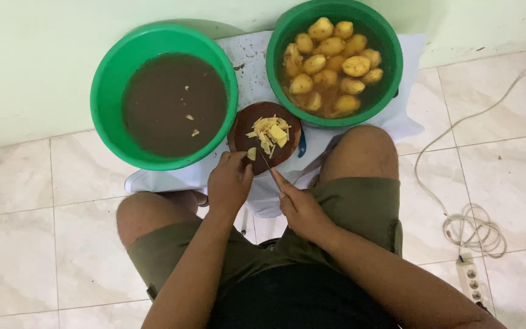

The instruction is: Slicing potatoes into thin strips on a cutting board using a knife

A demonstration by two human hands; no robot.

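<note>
- Here, nearest the camera, the person sits low on the tiled floor (25,244), knees apart, both forearms reaching forward between them.
- The right hand (299,207) is closed around a knife (265,162); the handle is hidden in the grip, and the thin blade runs forward and a little left, away from the body, tip over the near rim of the board.
- The left hand (229,180) sits just left of that blade, fingers (241,163) curled together and pinching a small pale potato piece (251,153) at the board's near edge.
- So the piece lies directly ahead of the left fingers, just beside the blade; the left hand is the nearer one.
- Beyond, the round dark cutting board (238,137) carries a heap of cut potato strips (271,133).
- Further out, a green basin of murky water (105,91) sits left, and a green basin of peeled potatoes (391,73) right, both on a white cloth (409,116) against the wall.
</note>
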